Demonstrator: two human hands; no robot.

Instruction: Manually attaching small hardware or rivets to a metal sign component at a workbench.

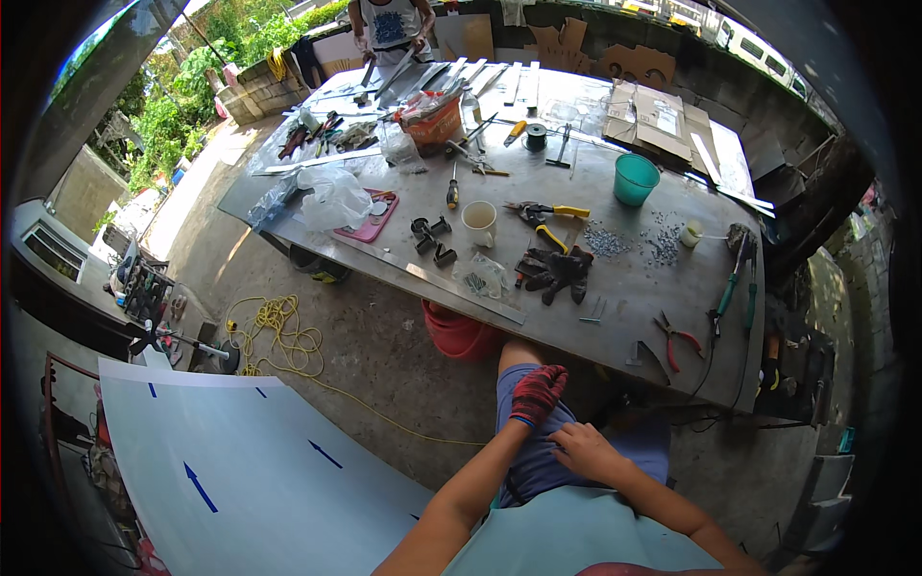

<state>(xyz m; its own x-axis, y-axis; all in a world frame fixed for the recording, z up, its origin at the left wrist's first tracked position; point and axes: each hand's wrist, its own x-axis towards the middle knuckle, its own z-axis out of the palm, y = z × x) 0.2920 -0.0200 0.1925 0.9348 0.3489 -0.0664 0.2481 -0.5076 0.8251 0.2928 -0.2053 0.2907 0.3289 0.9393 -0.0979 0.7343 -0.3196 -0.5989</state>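
Observation:
My left hand [538, 395], in a red and black work glove, is closed in a fist over my thigh. If anything is inside it, the fingers hide it. Bare and with its fingers stretched out, my right hand [585, 451] lies on my blue-grey shorts [523, 459], just right of the gloved one. The metal worktable [615, 331] begins just beyond my knee. Near its front edge lie a dark glove [561, 273], a clear plastic bag of small screws [480, 276], and red-handled pliers [675, 340].
Farther in stand a white mug [478, 225], yellow-handled snips [547, 213], a teal bucket [635, 180] and an orange container [430, 119]. A large pale sheet [259, 461] spreads at lower left. Yellow cord [279, 326] lies on the floor. Another person [392, 29] stands across the table.

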